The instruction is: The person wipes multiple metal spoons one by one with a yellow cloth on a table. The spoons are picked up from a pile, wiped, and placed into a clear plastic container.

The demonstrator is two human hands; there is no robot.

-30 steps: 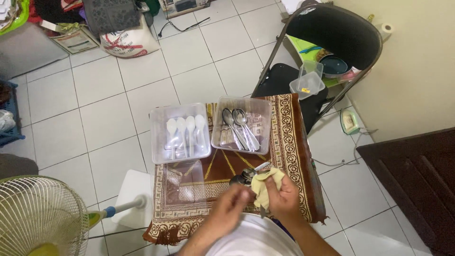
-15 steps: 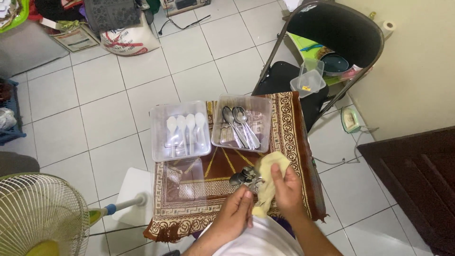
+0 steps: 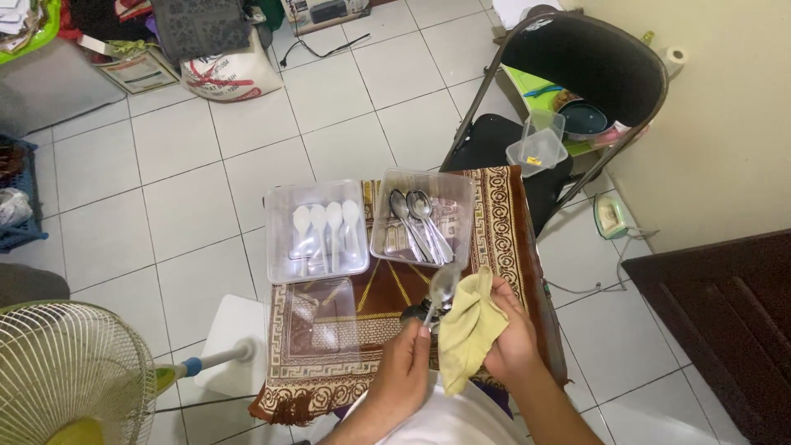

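While a white sack with red print [image 3: 229,76] slumps on the tiled floor [image 3: 165,181] at the top of the view beside a flat printed carton [image 3: 136,72], a small clear plastic tub with a yellow label [image 3: 536,152] sits on the seat of the black folding chair [image 3: 593,74]. On the brown patterned cloth covering the tabletop [image 3: 511,239] stand two clear rectangular plastic trays: the left tray [image 3: 315,231] holds a row of white plastic spoons [image 3: 327,224], the right tray [image 3: 422,219] holds several metal spoons [image 3: 418,221]. A third clear empty container [image 3: 325,317] lies nearer the person.

The shiny metal spoon [image 3: 441,290] is held up above the cloth, just in front of the right tray, bowl uppermost and tilted, handle slanting down. The left hand [image 3: 404,375] has its grip closed on the handle's lower end, pinching it between fingertips. The right hand [image 3: 512,334] has its grip closed around a pale yellow folded cloth [image 3: 468,330], whose upper edge lies against the spoon's bowl.
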